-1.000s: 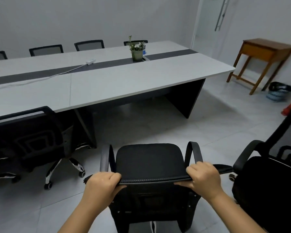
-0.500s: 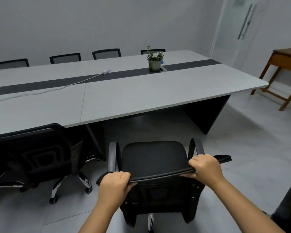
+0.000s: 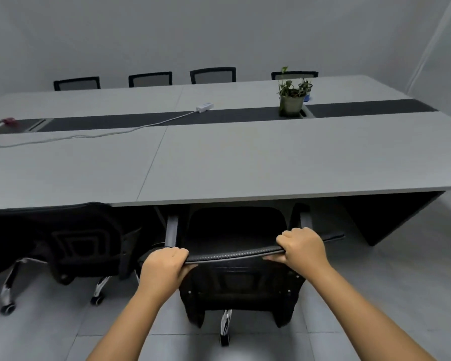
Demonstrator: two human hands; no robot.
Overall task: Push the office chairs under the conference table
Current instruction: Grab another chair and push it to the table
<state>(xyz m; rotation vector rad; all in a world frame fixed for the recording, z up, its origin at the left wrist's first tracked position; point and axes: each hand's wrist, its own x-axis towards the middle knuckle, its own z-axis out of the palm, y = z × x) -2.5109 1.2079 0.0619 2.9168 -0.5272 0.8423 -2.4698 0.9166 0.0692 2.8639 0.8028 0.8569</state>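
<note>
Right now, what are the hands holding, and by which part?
Both hands, left and right, grip the office chair by its backrest's top edge.

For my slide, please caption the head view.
Both hands push black office chair under grey conference table.

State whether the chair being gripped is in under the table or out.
Partly in: the chair seat front and armrests sit beneath the table edge, while its backrest, held by both hands, remains outside.
</note>
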